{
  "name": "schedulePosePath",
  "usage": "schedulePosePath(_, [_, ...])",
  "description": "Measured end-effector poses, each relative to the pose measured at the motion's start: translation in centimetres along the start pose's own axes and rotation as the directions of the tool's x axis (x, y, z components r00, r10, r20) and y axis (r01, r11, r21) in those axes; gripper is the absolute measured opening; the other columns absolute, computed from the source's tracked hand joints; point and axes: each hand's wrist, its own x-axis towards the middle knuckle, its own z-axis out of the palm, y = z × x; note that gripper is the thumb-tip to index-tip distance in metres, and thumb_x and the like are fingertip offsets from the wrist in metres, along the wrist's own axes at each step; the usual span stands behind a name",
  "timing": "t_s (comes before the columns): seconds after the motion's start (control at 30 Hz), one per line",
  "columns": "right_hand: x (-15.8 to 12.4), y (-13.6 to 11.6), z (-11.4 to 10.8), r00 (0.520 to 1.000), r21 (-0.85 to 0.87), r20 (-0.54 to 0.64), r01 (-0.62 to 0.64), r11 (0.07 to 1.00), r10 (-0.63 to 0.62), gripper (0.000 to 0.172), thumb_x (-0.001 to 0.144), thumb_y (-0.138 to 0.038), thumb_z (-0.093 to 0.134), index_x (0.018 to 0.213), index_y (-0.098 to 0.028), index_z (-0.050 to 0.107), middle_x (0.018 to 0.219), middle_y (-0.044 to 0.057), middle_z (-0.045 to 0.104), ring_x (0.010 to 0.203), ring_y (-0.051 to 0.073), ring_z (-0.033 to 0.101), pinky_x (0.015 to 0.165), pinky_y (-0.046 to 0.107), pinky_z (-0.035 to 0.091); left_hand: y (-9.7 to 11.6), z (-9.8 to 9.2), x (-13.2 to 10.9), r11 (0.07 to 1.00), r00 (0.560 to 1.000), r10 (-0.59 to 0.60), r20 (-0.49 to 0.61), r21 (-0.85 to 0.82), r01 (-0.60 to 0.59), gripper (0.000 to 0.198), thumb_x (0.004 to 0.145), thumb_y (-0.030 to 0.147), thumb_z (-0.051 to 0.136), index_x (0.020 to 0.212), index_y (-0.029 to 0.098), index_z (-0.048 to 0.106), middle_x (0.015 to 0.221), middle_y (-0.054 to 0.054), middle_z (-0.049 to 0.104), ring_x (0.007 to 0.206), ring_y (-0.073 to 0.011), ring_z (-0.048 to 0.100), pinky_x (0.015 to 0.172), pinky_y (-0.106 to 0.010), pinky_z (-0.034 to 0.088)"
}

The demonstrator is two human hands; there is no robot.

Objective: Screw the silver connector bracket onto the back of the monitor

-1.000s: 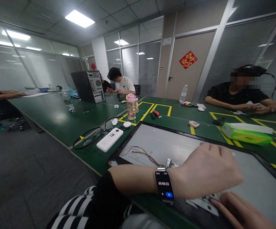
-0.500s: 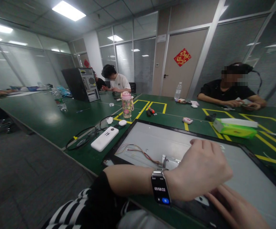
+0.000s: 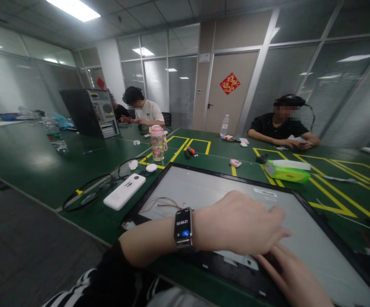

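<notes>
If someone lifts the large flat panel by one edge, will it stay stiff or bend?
Probably it flexes a little: the panel looks wide and thin. Its loose wires may dangle and snag. The smooth grey back could slip.

left hand (image 3: 239,224) over grey panel (image 3: 204,187) | right hand (image 3: 295,277) beneath, grip unclear

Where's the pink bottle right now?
In the head view the pink-lidded bottle stands on the green table, left of centre, beyond the far left corner of the grey panel, just behind a small white oval thing.
</notes>
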Motion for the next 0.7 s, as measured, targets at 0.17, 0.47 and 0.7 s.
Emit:
schedulePosePath(0.17, [-0.2, -1.1, -0.1, 0.994, -0.047, 0.028, -0.1, 0.994, 0.101, 0.03, 0.093, -0.042, 0.05, 0.07, -0.023, 0.054, 0.07, 0.003, 0.063, 0.066, 0.021, 0.063, 0.062, 0.03, 0.049, -1.7, 1.0, 0.8, 0.997, 0.997, -0.073, -0.032, 0.036, 0.074, 0.059, 0.096, 0.057, 0.037, 0.063, 0.014, 0.063, 0.052, -0.005, 0.06, 0.056, -0.0182, 0.061, 0.046, -0.027, 0.023])
schedulePosePath(0.47, [0.3, -3.3, -1.2, 0.985, -0.113, 0.053, -0.157, 0.981, 0.163, 0.021, 0.092, -0.028, 0.058, 0.073, -0.022, 0.052, 0.076, 0.002, 0.062, 0.073, 0.022, 0.061, 0.068, 0.031, 0.046, -3.7, -0.6, 0.9, 0.892, 0.969, 0.145, 0.201, -0.449, -0.04, 0.029, 0.097, 0.018, 0.036, 0.093, 0.017, 0.065, 0.093, -0.001, 0.069, 0.087, -0.0126, 0.063, 0.079, -0.022, 0.045])
schedulePosePath(0.7, [0.4, -3.8, -1.3, 0.983, -0.152, 0.045, -0.167, 0.974, 0.176, 0.019, 0.092, -0.027, 0.059, 0.075, -0.021, 0.053, 0.079, 0.003, 0.061, 0.076, 0.021, 0.06, 0.068, 0.03, 0.046, -3.5, 0.1, 1.1, 0.981, 0.989, -0.019, 0.147, -0.189, 0.047, 0.042, 0.101, 0.039, 0.033, 0.084, 0.017, 0.064, 0.074, -0.003, 0.069, 0.069, -0.0167, 0.065, 0.065, -0.025, 0.043])
